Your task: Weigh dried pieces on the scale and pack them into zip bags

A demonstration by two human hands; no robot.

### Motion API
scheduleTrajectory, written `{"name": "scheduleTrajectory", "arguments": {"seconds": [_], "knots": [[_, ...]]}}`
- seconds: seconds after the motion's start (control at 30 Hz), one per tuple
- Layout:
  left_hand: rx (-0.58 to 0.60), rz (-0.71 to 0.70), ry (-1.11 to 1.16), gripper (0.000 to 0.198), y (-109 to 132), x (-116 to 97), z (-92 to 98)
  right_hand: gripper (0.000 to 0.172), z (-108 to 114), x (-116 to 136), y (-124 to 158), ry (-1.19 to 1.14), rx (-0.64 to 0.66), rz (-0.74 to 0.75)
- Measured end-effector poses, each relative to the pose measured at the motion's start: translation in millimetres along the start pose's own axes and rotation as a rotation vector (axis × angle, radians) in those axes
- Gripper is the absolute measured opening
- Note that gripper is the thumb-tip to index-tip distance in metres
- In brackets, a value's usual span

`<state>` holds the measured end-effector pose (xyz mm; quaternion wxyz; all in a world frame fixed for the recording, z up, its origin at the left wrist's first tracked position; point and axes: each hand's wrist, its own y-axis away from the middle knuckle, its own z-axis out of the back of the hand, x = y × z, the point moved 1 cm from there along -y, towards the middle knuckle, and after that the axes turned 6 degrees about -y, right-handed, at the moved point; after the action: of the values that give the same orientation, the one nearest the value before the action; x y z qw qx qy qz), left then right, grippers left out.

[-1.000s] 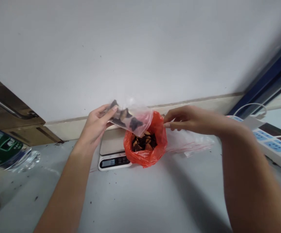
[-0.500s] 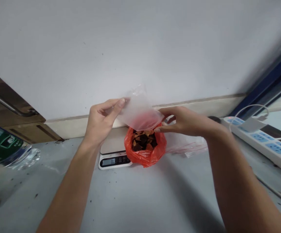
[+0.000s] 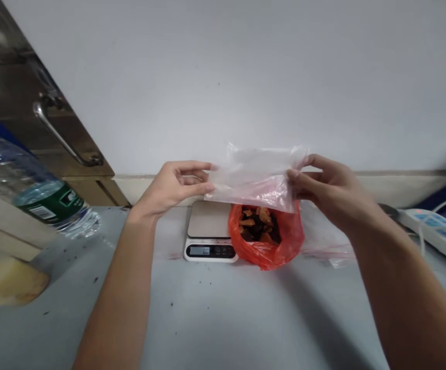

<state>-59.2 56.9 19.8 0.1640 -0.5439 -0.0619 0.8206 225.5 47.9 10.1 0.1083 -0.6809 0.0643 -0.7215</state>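
A clear plastic bag point(image 3: 253, 174) is stretched sideways between my two hands, above the scale and the red bag. My left hand point(image 3: 176, 185) pinches its left edge between thumb and fingers. At the opposite edge, my right hand point(image 3: 326, 185) is closed on the plastic. Below stands an open red plastic bag point(image 3: 265, 257) with brown and dark dried pieces point(image 3: 259, 226) inside; the clear bag hides part of its back rim. Beside it on the left sits a white kitchen scale point(image 3: 211, 221), its display reading 0.0.
To the left are a water bottle point(image 3: 53, 200) with a green label and a blurred yellowish object point(image 3: 14, 282). More clear bags point(image 3: 326, 241) lie right of the red bag. A power strip point(image 3: 439, 231) with cables stands far right. A wall point(image 3: 223, 92) rises behind.
My right hand has moved from near the red bag's rim to the clear bag's right edge and grips it. The clear bag is now held wide and level. The view has shifted left.
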Motion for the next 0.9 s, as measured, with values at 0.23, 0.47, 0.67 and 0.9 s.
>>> {"name": "scheduleTrajectory", "arguments": {"seconds": [0.23,0.47,0.67,0.9], "knots": [[0.057,0.011,-0.109,0.046,20.9,6.6,42.5,0.037,-62.2,12.8,11.2,0.155,0.231,0.212],[-0.197,0.174,-0.055,0.042,42.7,35.3,87.8,0.015,-113.0,9.3,2.5,0.280,0.100,0.292],[-0.303,0.487,-0.162,0.019,64.0,63.0,125.4,0.019,-182.8,-5.6,20.7,0.667,0.197,0.985],[0.047,0.663,-0.139,0.017,69.8,79.6,113.3,0.018,-242.6,-54.9,57.5,1.167,0.844,0.571]]}}
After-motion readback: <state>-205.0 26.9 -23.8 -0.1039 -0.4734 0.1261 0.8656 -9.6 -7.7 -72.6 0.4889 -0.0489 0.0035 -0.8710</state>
